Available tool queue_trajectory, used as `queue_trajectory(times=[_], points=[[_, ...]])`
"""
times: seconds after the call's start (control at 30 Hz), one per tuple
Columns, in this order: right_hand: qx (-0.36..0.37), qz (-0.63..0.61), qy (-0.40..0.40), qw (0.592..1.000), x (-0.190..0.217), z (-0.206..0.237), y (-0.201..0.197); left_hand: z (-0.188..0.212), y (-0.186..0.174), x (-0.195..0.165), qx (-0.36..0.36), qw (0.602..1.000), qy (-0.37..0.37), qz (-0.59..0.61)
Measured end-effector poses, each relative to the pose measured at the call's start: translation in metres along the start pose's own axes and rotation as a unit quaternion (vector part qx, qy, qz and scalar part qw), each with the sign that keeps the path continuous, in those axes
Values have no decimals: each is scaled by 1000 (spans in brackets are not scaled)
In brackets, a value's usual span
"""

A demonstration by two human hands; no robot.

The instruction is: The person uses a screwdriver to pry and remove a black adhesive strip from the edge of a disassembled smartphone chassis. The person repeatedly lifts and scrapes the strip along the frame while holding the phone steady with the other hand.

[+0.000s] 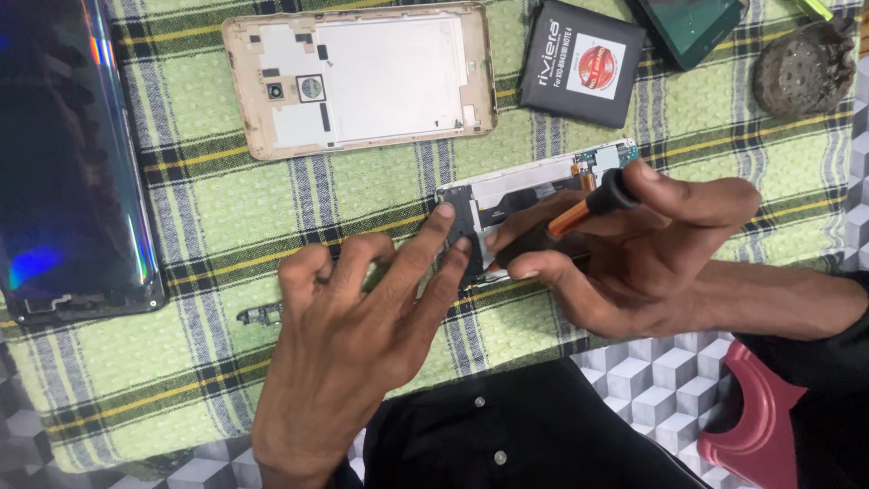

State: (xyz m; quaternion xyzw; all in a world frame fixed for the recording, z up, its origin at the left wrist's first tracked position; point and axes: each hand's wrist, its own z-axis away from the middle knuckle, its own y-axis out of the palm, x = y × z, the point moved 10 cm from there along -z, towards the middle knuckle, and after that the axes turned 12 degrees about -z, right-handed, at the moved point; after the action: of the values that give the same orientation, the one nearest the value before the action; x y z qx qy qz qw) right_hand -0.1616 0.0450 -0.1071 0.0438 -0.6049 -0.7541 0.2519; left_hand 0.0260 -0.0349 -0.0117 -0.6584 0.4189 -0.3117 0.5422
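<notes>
**Head view: opened phone under the screwdriver**

Head camera looks down on a green checked cloth [181, 272] spread over a cube-patterned surface. By the cloth's left edge lies a dark glossy phone panel [68, 154]. Toward the top edge rests a gold back cover [362, 77], inside up, already off the handset. A small loose part [262, 314] lies near the left hand [348, 349], which is spread open, gripping nothing, two fingertips [445, 213] pressing the near end of the opened phone [525, 195] at the cloth's middle. The phone shows a white frame, dark shielding and a bit of circuit board at its far end. The right hand [634, 258] is closed around an orange-and-black screwdriver [579, 213], its tip hidden behind the fingers, probably on the board. A black battery [582, 62] lies apart near the top edge, beside another phone [692, 27] and a round grey object [804, 68]. Judging by this, stripping down is well advanced; the inner board remains in place.
</notes>
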Motion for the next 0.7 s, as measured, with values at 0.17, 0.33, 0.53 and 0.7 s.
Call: queue_trajectory(times=[0.17,0.33,0.53,0.7], points=[[-77,-52,48,995,-11,-8,1,-2,0,3,10,1000,-9,19],[-18,58,27,998,-13,-27,42,-4,-2,6,8,1000,-18,23],[-26,181,56,982,-7,-23,57,-4,-5,6,5,999,-18,29],[-50,80,84,992,-12,-20,52,-6,-6,8,-1,1000,-17,21]])
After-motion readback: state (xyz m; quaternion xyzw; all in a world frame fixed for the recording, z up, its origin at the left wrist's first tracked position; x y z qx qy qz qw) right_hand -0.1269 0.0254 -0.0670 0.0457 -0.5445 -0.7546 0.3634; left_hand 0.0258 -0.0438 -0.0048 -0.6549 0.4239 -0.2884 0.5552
